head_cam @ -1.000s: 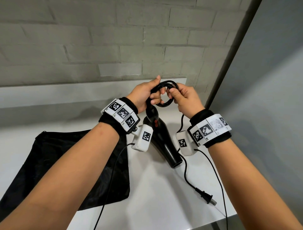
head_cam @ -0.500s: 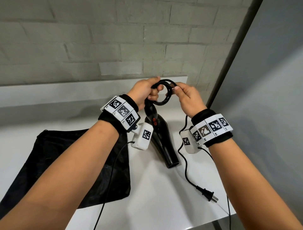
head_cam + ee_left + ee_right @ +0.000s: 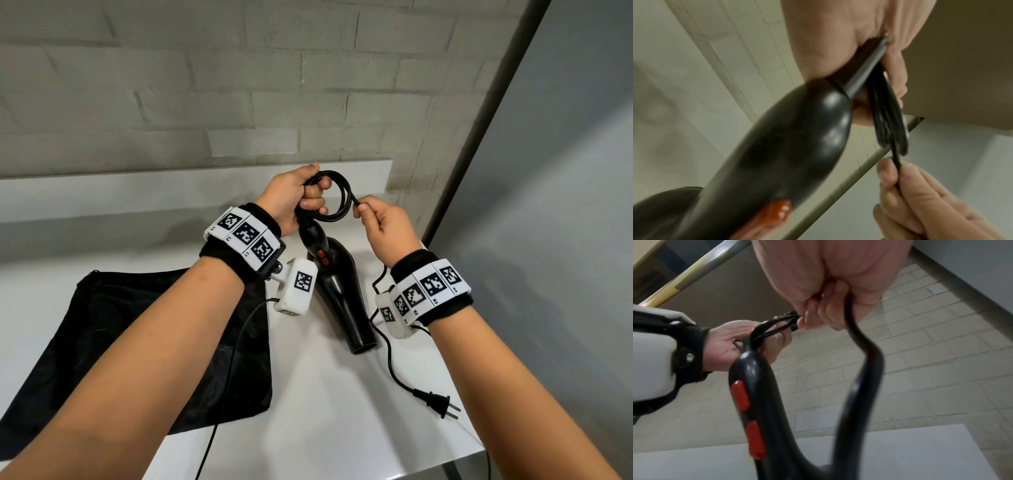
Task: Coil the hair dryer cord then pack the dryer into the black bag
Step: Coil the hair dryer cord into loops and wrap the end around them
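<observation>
The bag (image 3: 144, 346) lies flat on the desk (image 3: 335, 411), at left. The left hand (image 3: 291, 198) is curled round the coiled cord (image 3: 337, 198), and apparently the handle end of the dryer (image 3: 339, 291), whose nozzle points down at the desk. The right hand (image 3: 383, 226) pinches the cord beside the coil. The plug (image 3: 436, 401) lies on the desk, at right.

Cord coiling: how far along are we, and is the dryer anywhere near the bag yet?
Partly done. Several loops of cord are gathered in the left hand above the hair dryer. In hand: the right hand pinches the next stretch. Left: a loose tail down to the plug on the table, then packing; the black bag lies flat, without the dryer.
</observation>
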`<state>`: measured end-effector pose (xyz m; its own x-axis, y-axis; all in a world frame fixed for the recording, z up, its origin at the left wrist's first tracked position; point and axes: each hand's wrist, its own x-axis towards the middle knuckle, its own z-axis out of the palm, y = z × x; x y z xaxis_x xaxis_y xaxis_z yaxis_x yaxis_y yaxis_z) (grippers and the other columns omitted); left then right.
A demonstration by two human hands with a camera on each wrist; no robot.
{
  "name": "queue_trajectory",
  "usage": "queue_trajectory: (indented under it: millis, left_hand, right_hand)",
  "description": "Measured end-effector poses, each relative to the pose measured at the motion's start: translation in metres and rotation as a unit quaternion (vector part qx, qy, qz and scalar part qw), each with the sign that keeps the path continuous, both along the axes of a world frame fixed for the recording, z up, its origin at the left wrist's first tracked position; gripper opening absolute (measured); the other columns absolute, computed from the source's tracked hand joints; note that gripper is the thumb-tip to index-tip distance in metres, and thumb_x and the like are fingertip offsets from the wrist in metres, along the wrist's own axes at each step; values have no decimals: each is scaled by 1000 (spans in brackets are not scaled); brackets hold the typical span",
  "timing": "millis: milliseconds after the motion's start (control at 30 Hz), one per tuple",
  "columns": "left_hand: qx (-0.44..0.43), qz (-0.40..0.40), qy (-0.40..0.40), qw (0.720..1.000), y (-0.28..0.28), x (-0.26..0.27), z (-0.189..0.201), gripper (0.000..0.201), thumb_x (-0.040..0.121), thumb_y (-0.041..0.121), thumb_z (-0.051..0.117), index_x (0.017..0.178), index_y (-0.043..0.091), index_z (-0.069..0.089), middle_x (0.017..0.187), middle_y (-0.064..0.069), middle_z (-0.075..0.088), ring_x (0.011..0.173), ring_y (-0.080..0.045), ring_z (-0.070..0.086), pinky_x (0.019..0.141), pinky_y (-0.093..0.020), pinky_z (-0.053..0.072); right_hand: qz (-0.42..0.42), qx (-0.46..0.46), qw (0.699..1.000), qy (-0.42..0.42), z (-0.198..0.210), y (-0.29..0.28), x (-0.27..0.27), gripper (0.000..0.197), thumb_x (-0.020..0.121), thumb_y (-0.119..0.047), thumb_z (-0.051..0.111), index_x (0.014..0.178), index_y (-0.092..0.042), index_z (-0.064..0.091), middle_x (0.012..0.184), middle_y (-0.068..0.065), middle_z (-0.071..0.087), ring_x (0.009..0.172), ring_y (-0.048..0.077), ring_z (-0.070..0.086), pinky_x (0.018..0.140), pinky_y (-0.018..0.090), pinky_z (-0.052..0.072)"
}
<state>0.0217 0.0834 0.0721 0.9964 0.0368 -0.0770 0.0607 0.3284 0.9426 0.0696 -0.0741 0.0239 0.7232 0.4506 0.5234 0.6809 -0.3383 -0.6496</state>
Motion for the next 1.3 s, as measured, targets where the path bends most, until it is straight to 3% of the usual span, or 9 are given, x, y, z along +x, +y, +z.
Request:
queue_trajectory:
  millis: [133, 300, 433, 567, 700, 900, 967, 1167, 1300]
  left_hand:
    - [32, 39, 3, 999, -4, 1, 2, 39, 100, 28, 29, 68, 11, 43, 33, 10, 27, 27, -4, 22, 43, -19, 38]
    - [76, 89, -10, 993, -15, 5, 3, 41, 100, 27, 30, 66, 11, 46, 31, 10, 25, 28, -5, 22, 46, -21, 38]
    - [87, 109, -29, 990, -21, 8, 5, 42, 100, 27, 29, 65, 11, 47, 35, 9, 28, 28, -5, 23, 50, -24, 38]
    - [66, 132, -41, 988, -26, 9, 4, 41, 100, 25, 30, 64, 13, 44, 55, -3, 29, 26, -4, 24, 52, -26, 37]
    - [69, 151, -42, 985, -30, 12, 5, 43, 100, 25, 30, 63, 11, 46, 29, 11, 26, 25, -4, 23, 44, -19, 40]
    - [54, 172, -43, 983, -33, 14, 5, 42, 99, 24, 31, 61, 12, 46, 44, 3, 32, 25, -5, 22, 47, -22, 38]
    - [53, 178, -41, 982, -33, 16, 4, 43, 99, 24, 31, 60, 12, 46, 35, 8, 32, 25, -5, 22, 46, -22, 37]
    - [56, 187, -35, 980, -34, 15, 4, 43, 99, 24, 32, 60, 13, 46, 30, 11, 29, 25, -6, 22, 45, -22, 36]
    - [60, 191, -32, 979, -33, 13, 4, 43, 99, 25, 32, 59, 13, 47, 31, 11, 30, 25, -6, 22, 44, -21, 37]
  right_hand:
    - [-34, -12, 998, -43, 3, -9, 4, 28, 87, -23, 38, 83, -6, 60, 58, -6, 46, 47, 0, 39, 52, 21, 30]
    - [-17, -34, 999, 13, -7, -16, -2, 18, 91, -5, 41, 98, -2, 58, 63, -9, 46, 54, 2, 45, 53, 8, 35]
    - [-50, -115, 990, 64, -14, -29, -5, 29, 90, -11, 48, 118, -8, 53, 102, 7, 55, 82, 15, 45, 69, 15, 31]
    - [-82, -137, 982, 106, -11, -49, -12, 29, 88, -17, 52, 116, -13, 53, 97, 0, 51, 75, 15, 46, 75, 20, 33]
    - [-84, -175, 971, 138, -16, -68, -26, 20, 88, -18, 53, 107, -13, 58, 90, -2, 55, 62, 2, 43, 73, 23, 35]
    - [-68, -298, 923, 235, -39, -87, -49, 14, 82, -25, 63, 86, -12, 61, 80, 0, 55, 71, 15, 51, 54, 13, 35]
    - [-76, -321, 909, 257, -49, -94, -54, 15, 79, -28, 66, 80, -14, 60, 72, -4, 53, 74, 17, 52, 53, 13, 35]
    - [-52, -435, 839, 324, -62, -108, -71, 25, 63, -30, 77, 79, -18, 63, 82, -2, 63, 84, 20, 61, 74, 31, 51]
    - [-22, -508, 795, 330, -64, -108, -78, 30, 66, -15, 76, 94, -11, 67, 92, 3, 64, 85, 20, 60, 71, 29, 49]
